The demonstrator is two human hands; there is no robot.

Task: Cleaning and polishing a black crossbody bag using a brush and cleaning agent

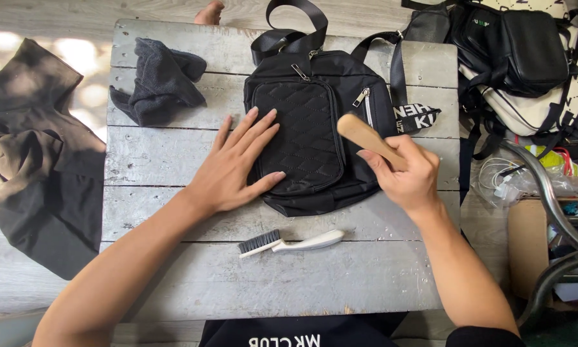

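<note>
Right hand (410, 172) grip closed on a wooden brush (365, 137); left hand (237, 162) flat, fingers spread, on black bag (315, 128). Small brush (289, 243) and dark cloth (160, 80) lie on the desk (173, 283) nearby.

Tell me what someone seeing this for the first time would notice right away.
A black quilted bag lies in the middle of a grey wooden table, pinned flat by the left hand. The right hand grips a wooden brush against the bag's right side. A small white brush lies in front of the bag, and a dark cloth sits at the table's far left.
</note>
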